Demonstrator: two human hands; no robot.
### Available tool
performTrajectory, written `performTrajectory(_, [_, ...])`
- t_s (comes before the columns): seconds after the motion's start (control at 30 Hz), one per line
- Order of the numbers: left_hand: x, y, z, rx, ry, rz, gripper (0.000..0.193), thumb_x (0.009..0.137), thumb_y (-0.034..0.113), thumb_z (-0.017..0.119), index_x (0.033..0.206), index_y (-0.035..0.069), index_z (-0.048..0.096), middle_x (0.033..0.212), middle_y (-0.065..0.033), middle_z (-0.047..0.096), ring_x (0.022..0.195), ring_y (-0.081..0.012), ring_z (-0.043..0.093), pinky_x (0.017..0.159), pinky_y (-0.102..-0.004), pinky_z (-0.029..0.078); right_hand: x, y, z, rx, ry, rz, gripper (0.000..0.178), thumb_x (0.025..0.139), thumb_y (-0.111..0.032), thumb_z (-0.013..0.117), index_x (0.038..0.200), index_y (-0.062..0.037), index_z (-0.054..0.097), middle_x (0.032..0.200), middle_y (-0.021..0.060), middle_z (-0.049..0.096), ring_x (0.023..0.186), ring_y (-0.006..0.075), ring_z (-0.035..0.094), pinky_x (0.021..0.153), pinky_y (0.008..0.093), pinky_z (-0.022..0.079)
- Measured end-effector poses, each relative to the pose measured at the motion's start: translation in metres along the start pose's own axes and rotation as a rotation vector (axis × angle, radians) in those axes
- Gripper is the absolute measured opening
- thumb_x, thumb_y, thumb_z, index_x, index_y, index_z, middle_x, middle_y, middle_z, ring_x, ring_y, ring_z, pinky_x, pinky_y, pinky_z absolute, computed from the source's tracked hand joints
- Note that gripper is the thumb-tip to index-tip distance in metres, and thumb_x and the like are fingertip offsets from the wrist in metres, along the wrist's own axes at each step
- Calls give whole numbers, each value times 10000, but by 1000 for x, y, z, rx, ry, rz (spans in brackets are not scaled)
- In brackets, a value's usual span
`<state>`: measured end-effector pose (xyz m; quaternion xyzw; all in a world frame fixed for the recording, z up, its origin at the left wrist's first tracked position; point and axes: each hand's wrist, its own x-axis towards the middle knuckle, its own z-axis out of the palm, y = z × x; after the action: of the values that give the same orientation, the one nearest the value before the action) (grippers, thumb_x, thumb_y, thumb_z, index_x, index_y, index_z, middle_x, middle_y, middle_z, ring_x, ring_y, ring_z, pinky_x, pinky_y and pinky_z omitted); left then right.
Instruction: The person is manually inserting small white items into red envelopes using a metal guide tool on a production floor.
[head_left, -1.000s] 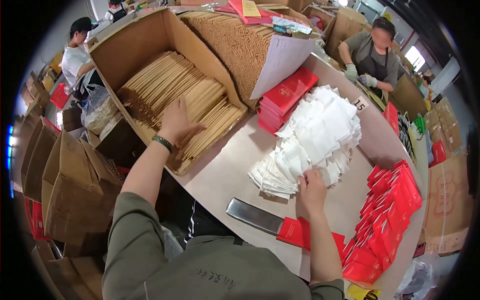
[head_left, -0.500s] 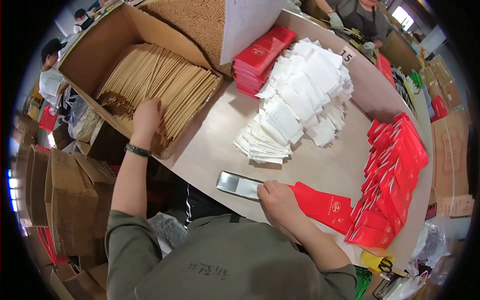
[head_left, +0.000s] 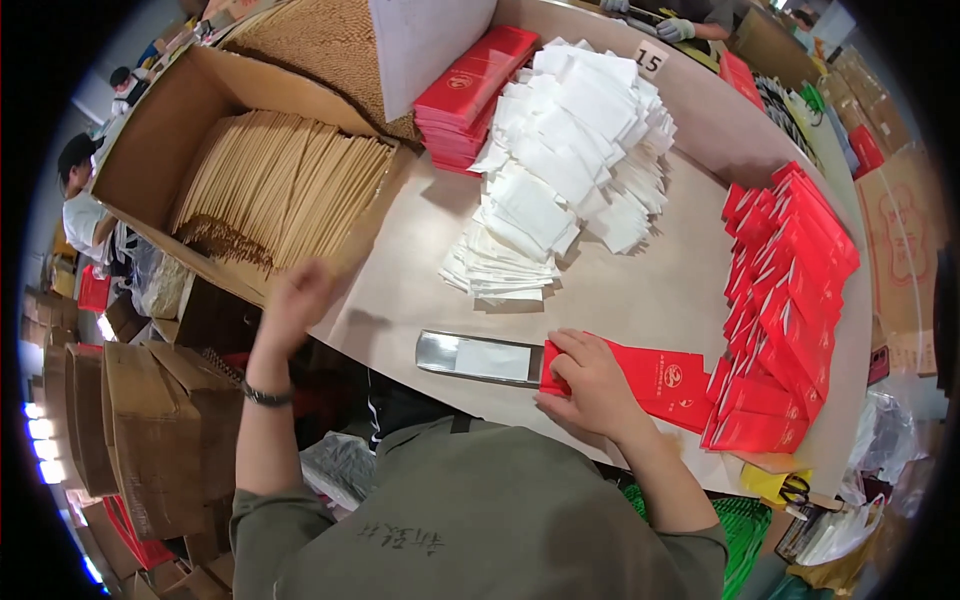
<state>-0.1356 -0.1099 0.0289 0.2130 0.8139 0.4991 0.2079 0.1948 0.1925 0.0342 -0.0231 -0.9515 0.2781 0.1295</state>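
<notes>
My left hand (head_left: 297,298), smeared by motion, hangs just off the near edge of the cardboard box (head_left: 225,262). The box holds rows of thin tan wooden chopsticks (head_left: 290,180). Whether anything is between the left fingers, I cannot make out. My right hand (head_left: 592,385) grips the near end of a flat red paper sleeve (head_left: 665,380), thumb below and fingers on top. A shiny metal chute (head_left: 437,351) lies level on the table, its right end at the sleeve's mouth. On it rests a white packet (head_left: 493,360).
A heap of white packets (head_left: 560,160) fills the table's middle. Behind it stands a stack of red sleeves (head_left: 472,95). Filled red sleeves (head_left: 790,310) pile up at the right. Yellow-handled scissors (head_left: 795,488) lie at the right front edge. Gloved hands (head_left: 675,29) of another person show across the table.
My left hand has come out of the chopstick box toward me. My right hand has shifted right off the chute onto the red sleeve's end. The whole view has turned slightly.
</notes>
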Motion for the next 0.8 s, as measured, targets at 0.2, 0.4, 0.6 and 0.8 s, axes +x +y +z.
performTrajectory(0.2, [-22,25,69,293,-464,69,124,849,-13,678,973,-9,687,833,-120,664,769,-204,616,721,-322,506,-6,11,14,-51,-57,-8,303,742,-177,797,897,-10,596,1322,207,563,1215,398,519,1005,490,439])
performTrajectory(0.4, [-50,45,188,280,-476,547,125,790,61,694,915,66,679,892,-122,615,878,-333,627,755,-396,516,6,-8,33,33,-60,-20,365,726,-184,803,962,-4,592,1242,215,584,1128,412,542,963,501,448])
performTrajectory(0.6, [-54,40,181,395,-128,361,278,788,171,764,1017,52,659,900,-135,619,891,-339,634,744,-418,522,-8,-8,44,-130,-4,45,420,741,-188,802,1030,13,573,1224,237,585,1115,431,545,963,512,444])
performTrajectory(0.8, [-77,52,233,-122,-401,327,366,867,145,685,1196,14,593,1074,-195,641,993,-394,620,874,-447,507,-2,-8,43,-81,-10,33,406,702,-121,774,1035,-4,573,1217,204,595,1106,394,560,947,478,461])
